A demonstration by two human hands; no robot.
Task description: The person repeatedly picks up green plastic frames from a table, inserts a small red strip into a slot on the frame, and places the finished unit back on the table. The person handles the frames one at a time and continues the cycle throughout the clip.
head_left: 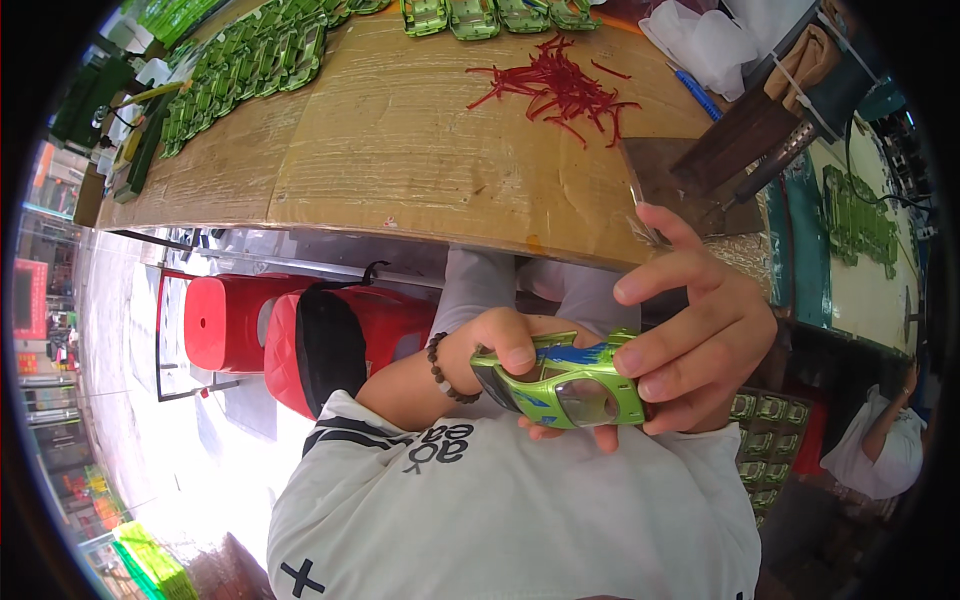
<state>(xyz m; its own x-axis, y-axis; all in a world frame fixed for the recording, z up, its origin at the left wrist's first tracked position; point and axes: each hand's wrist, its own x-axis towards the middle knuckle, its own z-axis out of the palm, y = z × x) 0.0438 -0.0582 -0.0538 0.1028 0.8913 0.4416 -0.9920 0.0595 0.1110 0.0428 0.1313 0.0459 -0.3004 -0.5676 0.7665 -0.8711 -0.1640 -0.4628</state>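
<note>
A shiny green toy car body [560, 385] with blue markings and a clear window is held in front of my chest, above my lap. My left hand [505, 350], with a dark beaded bracelet at the wrist, grips its left end, thumb pressed on the near side. My right hand [705, 325] has its fingertips curled onto the car's right end, while the index finger sticks out away from it. Parts of the fingers under the car are hidden. Beyond, on the table, lies a loose pile of thin red strips [555, 85].
Rows of green car bodies [250, 75] cover the brown table's [400, 150] far left, with more [475, 18] at the back. A dark tool with a perforated metal shaft [775, 160] lies at right, near a blue pen [695, 92]. Red stools [225, 320] stand left; another person [880, 440] is far right.
</note>
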